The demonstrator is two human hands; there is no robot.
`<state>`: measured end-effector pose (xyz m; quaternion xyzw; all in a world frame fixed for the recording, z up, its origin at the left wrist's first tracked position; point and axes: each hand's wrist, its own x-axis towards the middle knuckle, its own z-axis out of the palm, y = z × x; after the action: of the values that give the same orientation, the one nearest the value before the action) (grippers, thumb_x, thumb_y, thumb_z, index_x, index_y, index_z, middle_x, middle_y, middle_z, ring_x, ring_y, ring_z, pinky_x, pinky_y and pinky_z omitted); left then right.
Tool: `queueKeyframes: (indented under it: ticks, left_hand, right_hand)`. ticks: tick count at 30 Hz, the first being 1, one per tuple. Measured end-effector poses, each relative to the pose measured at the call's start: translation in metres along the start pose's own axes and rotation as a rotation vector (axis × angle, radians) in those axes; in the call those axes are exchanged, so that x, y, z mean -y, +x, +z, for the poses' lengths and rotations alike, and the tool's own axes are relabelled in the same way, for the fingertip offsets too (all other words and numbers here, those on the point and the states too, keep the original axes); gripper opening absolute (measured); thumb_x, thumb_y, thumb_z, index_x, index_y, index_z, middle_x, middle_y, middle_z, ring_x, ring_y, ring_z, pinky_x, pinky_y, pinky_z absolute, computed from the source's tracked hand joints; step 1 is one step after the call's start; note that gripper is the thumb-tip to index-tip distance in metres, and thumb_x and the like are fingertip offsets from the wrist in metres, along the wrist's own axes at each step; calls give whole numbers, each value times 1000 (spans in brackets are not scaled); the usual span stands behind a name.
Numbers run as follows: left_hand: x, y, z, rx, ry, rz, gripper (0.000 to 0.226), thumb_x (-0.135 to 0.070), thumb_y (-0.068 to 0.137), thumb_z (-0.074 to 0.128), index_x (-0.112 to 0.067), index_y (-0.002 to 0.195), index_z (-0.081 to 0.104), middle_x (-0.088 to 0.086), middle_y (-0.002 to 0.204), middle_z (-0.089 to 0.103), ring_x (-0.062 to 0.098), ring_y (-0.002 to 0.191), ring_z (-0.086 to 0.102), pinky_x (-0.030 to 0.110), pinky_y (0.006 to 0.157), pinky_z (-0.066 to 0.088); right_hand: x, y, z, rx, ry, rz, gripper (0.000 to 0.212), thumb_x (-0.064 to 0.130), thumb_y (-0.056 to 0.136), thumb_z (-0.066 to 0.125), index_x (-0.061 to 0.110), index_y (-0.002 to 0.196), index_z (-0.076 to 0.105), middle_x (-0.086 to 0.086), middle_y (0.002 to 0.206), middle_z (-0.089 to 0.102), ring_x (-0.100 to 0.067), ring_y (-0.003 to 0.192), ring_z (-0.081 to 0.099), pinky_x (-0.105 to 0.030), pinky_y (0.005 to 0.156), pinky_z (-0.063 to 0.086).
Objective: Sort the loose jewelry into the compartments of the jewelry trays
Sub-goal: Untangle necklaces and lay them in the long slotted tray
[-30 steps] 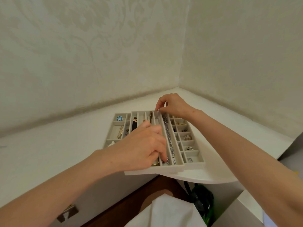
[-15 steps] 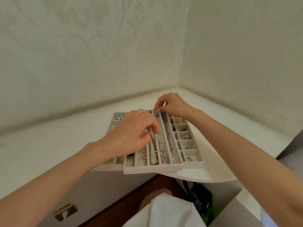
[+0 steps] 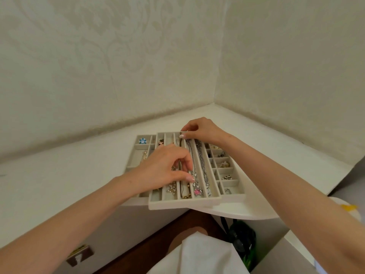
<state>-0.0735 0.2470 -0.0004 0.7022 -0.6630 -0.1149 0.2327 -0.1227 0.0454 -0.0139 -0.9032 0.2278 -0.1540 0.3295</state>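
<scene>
Three beige jewelry trays lie side by side on a white corner shelf. The middle tray (image 3: 183, 203) has long slots and overhangs the shelf edge. A dark gold chain (image 3: 180, 144) lies stretched along one slot. My right hand (image 3: 203, 129) pinches its far end at the tray's back rim. My left hand (image 3: 166, 169) has its fingers curled and pinches the same chain mid-slot. Neighbouring slots hold a pink pendant necklace (image 3: 197, 192), silver chains (image 3: 203, 169) and a pearl strand (image 3: 171, 188).
The left tray (image 3: 136, 155) holds a blue flower ring (image 3: 142, 141). The right tray (image 3: 231, 181) has small compartments with rings and earrings. Two walls meet close behind the shelf (image 3: 59, 184). Below the shelf are a dark green object (image 3: 242, 237) and white cloth (image 3: 199, 256).
My left hand drew back from the near end of the long slots, uncovering the pink pendant and pearls, and now pinches the chain mid-slot. My right hand stayed at the far end.
</scene>
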Motion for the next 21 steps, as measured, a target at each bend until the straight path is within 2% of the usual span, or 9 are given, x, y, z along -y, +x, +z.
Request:
queueKeyframes:
  ticks: [4,9,12,15,17,21]
  left_hand:
    - [-1,1,2,0,-4,-13,20,-43,70,72,-34,81,58,-19,83,56,-10,79,43,6,71,28]
    - [-1,3,3,5,-21,-20,20,-42,69,73,-34,80,57,-18,84,54,-5,80,45,9,72,30]
    - [1,4,3,9,0,-3,20,-43,70,71,-34,82,58,-19,84,55,-7,80,45,5,71,29]
    - [5,5,-1,-88,-13,-16,14,-38,77,68,-29,84,60,-18,84,57,-10,78,45,5,68,32]
    - [9,6,-6,-156,-26,-29,11,-35,78,68,-26,83,63,-16,81,58,-12,76,44,7,67,32]
    - [13,12,-10,-103,99,-1,11,-35,77,69,-31,84,61,-18,84,52,-7,83,39,21,77,29]
  right_hand:
    - [-2,0,0,6,38,7,23,30,81,73,17,100,72,-3,101,70,-14,98,62,-28,88,48]
    - [-3,0,0,12,60,8,20,27,81,73,17,98,72,-3,100,70,-14,98,62,-27,89,48]
    - [-3,1,0,7,60,11,21,28,81,73,17,99,72,-3,101,70,-14,98,62,-28,90,48]
    - [-3,0,0,-3,38,7,23,29,81,72,18,101,70,-5,100,69,-16,97,62,-28,87,48]
    - [-3,0,0,-2,33,2,24,30,82,72,19,102,69,-5,100,68,-15,96,61,-26,85,47]
    - [-3,-1,0,-1,25,-5,23,33,83,70,19,102,69,-3,99,68,-14,93,61,-25,84,47]
